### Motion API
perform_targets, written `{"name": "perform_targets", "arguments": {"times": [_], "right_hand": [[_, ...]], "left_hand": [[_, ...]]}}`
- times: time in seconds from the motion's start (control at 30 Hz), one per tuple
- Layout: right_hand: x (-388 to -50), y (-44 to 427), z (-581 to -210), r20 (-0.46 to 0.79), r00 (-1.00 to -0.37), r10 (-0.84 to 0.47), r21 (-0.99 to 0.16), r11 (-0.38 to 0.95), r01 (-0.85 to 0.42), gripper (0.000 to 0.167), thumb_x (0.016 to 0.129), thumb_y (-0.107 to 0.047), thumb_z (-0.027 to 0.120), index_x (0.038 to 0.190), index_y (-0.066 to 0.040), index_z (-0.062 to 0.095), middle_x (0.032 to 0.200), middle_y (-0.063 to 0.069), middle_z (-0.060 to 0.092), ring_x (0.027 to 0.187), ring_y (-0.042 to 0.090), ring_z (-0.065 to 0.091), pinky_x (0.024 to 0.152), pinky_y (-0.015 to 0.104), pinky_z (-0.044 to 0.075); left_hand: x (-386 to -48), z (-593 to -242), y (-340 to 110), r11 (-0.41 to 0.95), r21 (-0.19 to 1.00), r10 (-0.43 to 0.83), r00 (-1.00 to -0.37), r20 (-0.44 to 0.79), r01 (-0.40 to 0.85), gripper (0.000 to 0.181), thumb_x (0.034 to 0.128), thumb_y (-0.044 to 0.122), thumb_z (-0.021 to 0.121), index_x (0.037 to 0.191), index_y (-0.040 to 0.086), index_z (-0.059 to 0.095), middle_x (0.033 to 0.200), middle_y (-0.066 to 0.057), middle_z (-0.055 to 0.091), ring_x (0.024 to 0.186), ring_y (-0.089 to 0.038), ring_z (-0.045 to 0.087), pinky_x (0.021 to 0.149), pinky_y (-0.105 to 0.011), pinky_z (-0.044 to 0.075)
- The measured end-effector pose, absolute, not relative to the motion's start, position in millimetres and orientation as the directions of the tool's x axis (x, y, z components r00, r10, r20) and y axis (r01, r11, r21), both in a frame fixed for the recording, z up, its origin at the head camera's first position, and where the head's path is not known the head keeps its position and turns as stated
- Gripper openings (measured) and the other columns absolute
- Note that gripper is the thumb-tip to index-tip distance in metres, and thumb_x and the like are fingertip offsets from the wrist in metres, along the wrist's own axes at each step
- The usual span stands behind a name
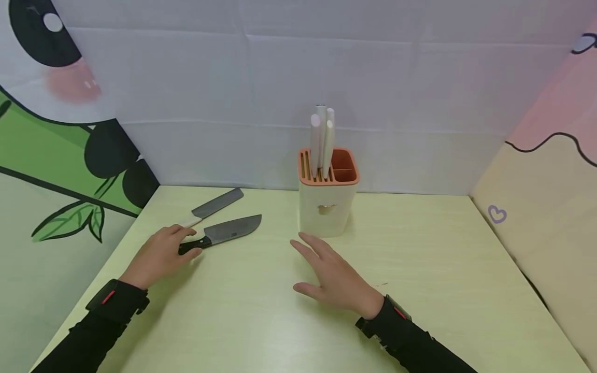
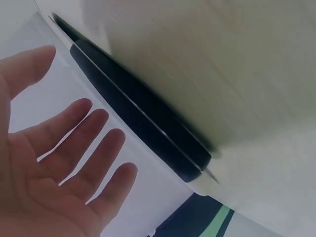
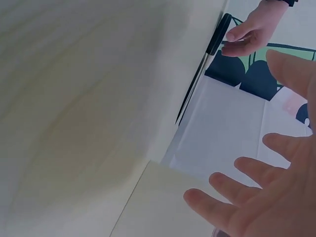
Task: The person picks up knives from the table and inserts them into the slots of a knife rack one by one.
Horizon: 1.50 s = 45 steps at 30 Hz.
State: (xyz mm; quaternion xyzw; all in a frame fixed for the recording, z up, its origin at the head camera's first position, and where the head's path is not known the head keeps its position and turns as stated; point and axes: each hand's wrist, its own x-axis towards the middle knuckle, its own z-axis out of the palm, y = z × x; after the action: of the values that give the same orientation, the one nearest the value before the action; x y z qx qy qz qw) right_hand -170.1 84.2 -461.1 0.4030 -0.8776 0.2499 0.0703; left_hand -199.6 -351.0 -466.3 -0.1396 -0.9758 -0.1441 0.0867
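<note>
A knife with a broad grey blade point(image 1: 233, 229) and a black handle point(image 2: 138, 111) lies on the left part of the table. Over that handle hovers my left hand point(image 1: 160, 254), thumb and fingers apart; in the left wrist view a gap shows between fingertips and handle. Just behind lies a cleaver point(image 1: 218, 203) with a white handle, partly hidden by the hand. My right hand point(image 1: 333, 274) is held above the table with spread fingers, holding nothing. Beyond it stands a white knife block point(image 1: 324, 212) with an orange top and several white-handled utensils in its slots.
The pale wooden table point(image 1: 261, 321) meets a white cloth backdrop point(image 1: 224, 103) just behind the block. Printed panels point(image 1: 536, 207) rise along the right and left edges. The block's orange top has open compartments point(image 1: 344, 166) at the right.
</note>
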Motion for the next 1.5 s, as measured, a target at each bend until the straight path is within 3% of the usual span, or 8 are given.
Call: {"name": "perform_targets", "arguments": {"times": [0.23,0.67,0.97,1.13,1.5], "right_hand": [[-170,72,-468,0.274,-0.678,-0.682,-0.402,0.559,-0.725,0.088,0.096,-0.039,0.081,0.167,-0.017,0.033,0.172,0.012,0.031,0.157,0.030,0.034,0.124,0.049,0.038],[-167,69,-470,0.206,-0.711,-0.672,-0.422,0.595,-0.684,0.086,0.097,-0.039,0.080,0.167,-0.020,0.034,0.172,0.009,0.032,0.157,0.027,0.034,0.123,0.046,0.040],[-168,76,-463,0.150,-0.754,-0.640,-0.517,0.599,-0.611,0.084,0.099,-0.039,0.078,0.168,-0.023,0.032,0.173,0.006,0.029,0.159,0.024,0.030,0.121,0.047,0.042],[-170,86,-462,0.148,-0.780,-0.608,-0.565,0.596,-0.571,0.084,0.099,-0.037,0.078,0.168,-0.023,0.032,0.173,0.005,0.030,0.159,0.025,0.030,0.122,0.047,0.042],[-171,114,-457,0.164,-0.805,-0.570,-0.609,0.583,-0.537,0.086,0.098,-0.037,0.079,0.168,-0.022,0.031,0.171,0.001,0.033,0.157,0.024,0.035,0.123,0.049,0.039]], "left_hand": [[-203,-470,-360,0.919,0.224,0.284,-0.939,0.192,0.324,0.048,0.0916,0.024,0.085,0.128,-0.005,0.070,0.127,-0.031,0.066,0.119,-0.053,0.062,0.099,-0.066,0.051],[-210,-475,-373,0.902,0.190,0.354,-0.917,0.185,0.387,0.039,0.0862,0.012,0.089,0.120,-0.003,0.075,0.110,-0.018,0.071,0.099,-0.036,0.068,0.087,-0.055,0.058],[-202,-477,-373,0.889,0.206,0.374,-0.907,0.195,0.410,0.036,0.0877,0.012,0.088,0.118,-0.002,0.075,0.113,-0.019,0.071,0.100,-0.037,0.069,0.084,-0.052,0.058],[-195,-476,-367,0.877,0.198,0.397,-0.892,0.216,0.438,0.035,0.0865,0.012,0.089,0.117,0.001,0.075,0.107,-0.011,0.070,0.091,-0.024,0.065,0.075,-0.043,0.055],[-175,-469,-332,0.830,0.140,0.495,-0.828,0.263,0.541,0.035,0.0843,0.014,0.091,0.116,0.006,0.077,0.103,-0.001,0.068,0.087,-0.015,0.064,0.073,-0.035,0.057]]}}
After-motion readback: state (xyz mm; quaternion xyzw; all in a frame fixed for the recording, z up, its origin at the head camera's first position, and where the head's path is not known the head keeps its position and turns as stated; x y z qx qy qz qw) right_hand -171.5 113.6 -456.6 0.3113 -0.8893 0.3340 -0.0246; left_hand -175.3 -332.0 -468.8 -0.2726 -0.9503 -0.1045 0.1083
